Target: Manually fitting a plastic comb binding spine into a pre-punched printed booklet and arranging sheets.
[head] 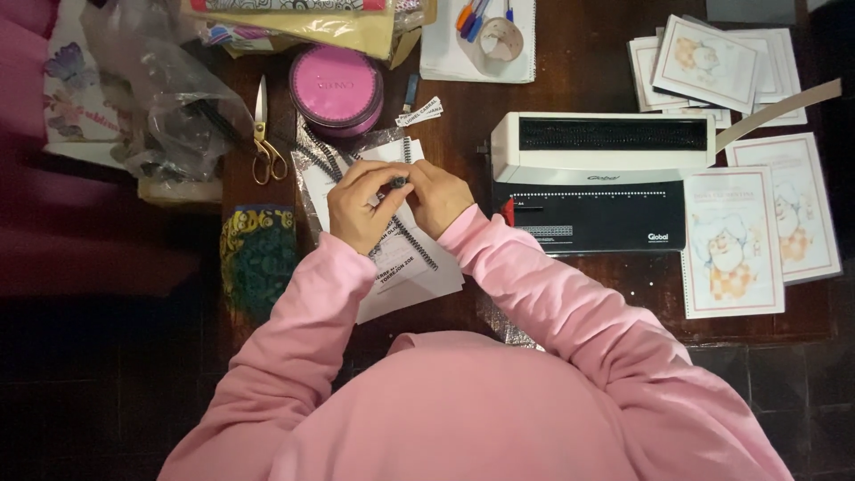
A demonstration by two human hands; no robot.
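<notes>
My left hand (361, 203) and my right hand (438, 196) meet over a stack of white sheets (411, 272) on the dark wooden table (463, 98). Both pinch a small dark piece (398, 183) at the top end of a black binding comb (417, 242), which runs diagonally down across the sheets. Pink sleeves cover both arms. A silvery plastic bag (312, 169) lies under the sheets.
A white and black comb binding machine (598, 178) stands right of my hands. Illustrated printed cards (730, 245) lie at the right and back right. Gold-handled scissors (264, 142), a pink round tin (336, 87) and crumpled clear plastic (160, 98) sit at the back left.
</notes>
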